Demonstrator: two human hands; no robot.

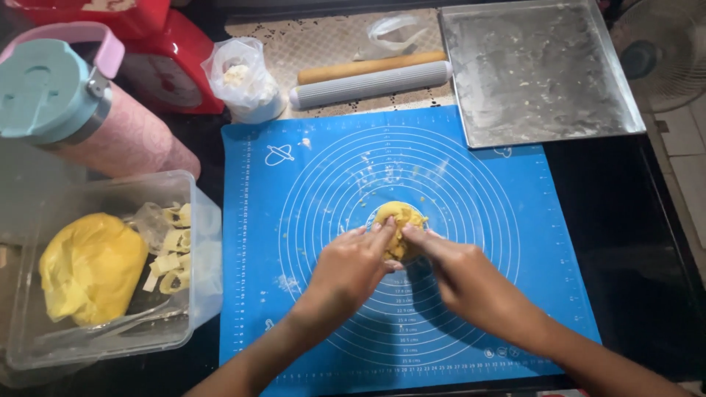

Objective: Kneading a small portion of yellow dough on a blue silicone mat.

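Note:
A small lump of yellow dough point(401, 216) sits near the middle of a blue silicone baking mat point(515, 220) printed with white circles. My left hand point(351, 267) comes from below left, its fingertips pressed on the dough's near left side. My right hand point(461, 274) comes from below right, with fingertips pinching the dough's near right side. Both hands grip the same lump, which rests on the mat.
A clear plastic tub point(198, 294) at the left holds a big yellow dough mass point(91, 266), dough scraps and metal utensils. Behind the mat lie a wooden rolling pin point(368, 68), a grey ridged roller point(371, 84), a bagged cup point(246, 77) and a floury metal tray point(540, 70). A pink-and-teal bottle point(66, 95) stands far left.

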